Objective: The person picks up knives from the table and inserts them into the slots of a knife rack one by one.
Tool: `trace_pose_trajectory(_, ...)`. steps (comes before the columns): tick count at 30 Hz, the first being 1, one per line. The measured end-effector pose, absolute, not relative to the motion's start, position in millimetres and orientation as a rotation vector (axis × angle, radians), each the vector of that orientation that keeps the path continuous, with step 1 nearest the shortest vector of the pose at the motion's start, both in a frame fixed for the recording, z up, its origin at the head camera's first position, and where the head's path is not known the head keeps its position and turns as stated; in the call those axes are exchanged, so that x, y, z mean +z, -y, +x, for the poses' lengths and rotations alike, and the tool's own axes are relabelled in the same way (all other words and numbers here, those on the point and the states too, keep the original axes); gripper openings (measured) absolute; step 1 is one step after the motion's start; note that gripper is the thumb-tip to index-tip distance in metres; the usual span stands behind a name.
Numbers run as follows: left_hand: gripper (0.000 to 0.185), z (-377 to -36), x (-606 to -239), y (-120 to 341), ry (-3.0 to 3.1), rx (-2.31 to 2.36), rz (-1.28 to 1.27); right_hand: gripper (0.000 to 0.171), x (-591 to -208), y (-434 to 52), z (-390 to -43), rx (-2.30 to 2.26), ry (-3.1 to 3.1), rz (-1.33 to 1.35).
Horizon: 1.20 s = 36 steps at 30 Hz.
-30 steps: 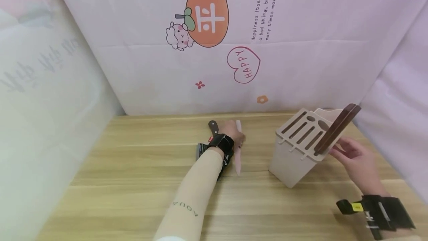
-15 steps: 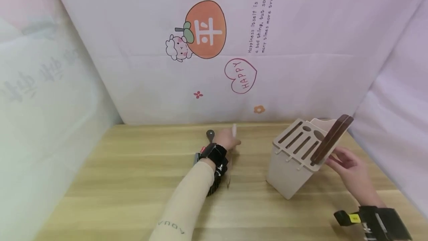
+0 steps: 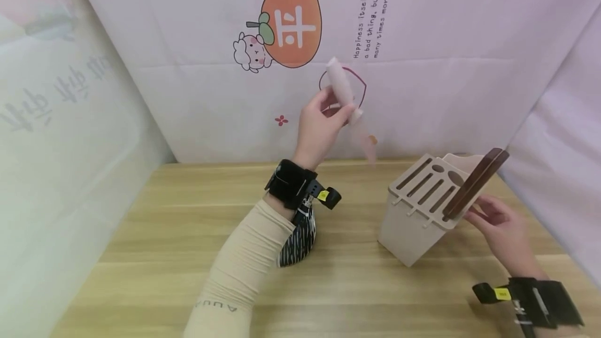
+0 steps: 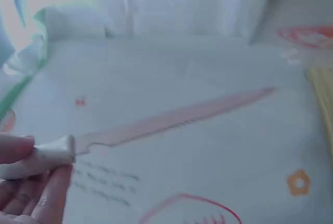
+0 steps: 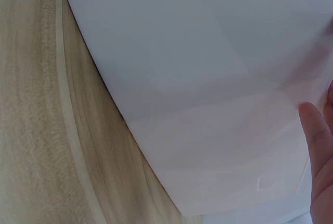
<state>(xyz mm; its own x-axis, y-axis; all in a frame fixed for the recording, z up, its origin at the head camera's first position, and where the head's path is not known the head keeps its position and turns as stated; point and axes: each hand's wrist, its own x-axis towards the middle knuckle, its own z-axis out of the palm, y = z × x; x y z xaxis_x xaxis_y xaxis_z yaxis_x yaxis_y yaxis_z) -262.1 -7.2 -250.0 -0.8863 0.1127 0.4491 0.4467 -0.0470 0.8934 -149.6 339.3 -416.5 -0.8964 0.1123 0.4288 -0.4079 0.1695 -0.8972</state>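
The left hand (image 3: pixel 321 127) is raised above the surface (image 3: pixel 188 254), its grip closed round the pale handle of a pink knife (image 3: pixel 345 95); fingers and thumb pinch the handle near its blade end, so the serrated blade (image 4: pixel 177 117) runs free of the hand, slanting down toward the slotted block, though motion blurs it in the head view; holding it by the handle keeps the fingers off the edge and leaves the tip free to be aimed. The right hand (image 3: pixel 497 228) rests against the far side of the knife block (image 3: pixel 418 218), fingers fairly straight and spread along its wall, nothing pinched; that contact looks like a brace, since the block stands tilted, its slotted top turned toward the person. One dark wooden-handled knife (image 3: pixel 474 181) sits in a slot at the block's right edge, handle slanting up and out. Below the left wrist a dark patterned object (image 3: pixel 298 236) lies on the surface, partly hidden by the sleeve (image 3: pixel 244 270); the printed backdrop (image 3: pixel 291 22) hangs behind.
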Motion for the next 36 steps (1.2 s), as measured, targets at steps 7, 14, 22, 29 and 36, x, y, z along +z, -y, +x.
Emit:
trace_pose_trajectory(7,0.045,-233.4,-229.3,-25.2,1.742,-2.13,-0.777,0.043,-415.7,-342.9,-149.6,1.726,2.098,0.236)
trace_pose_trajectory(14,0.049,-222.4,-240.8,-62.8,1.77,-2.147,-0.87,0.044,-417.9,-345.6,-150.3,1.628,2.163,0.207)
trace_pose_trajectory(22,0.049,-221.1,-247.9,-93.8,1.982,-2.012,-0.929,0.045,-420.8,-343.9,-150.2,1.567,2.2,0.2)
trace_pose_trajectory(29,0.047,-221.4,-251.6,-104.7,2.098,-1.891,-0.952,0.046,-417.1,-341.2,-152.5,1.602,2.168,0.251)
trace_pose_trajectory(36,0.038,-220.8,-256.4,-122.2,2.484,-1.774,-1.006,0.044,-415.3,-342.3,-149.8,1.864,2.015,0.304)
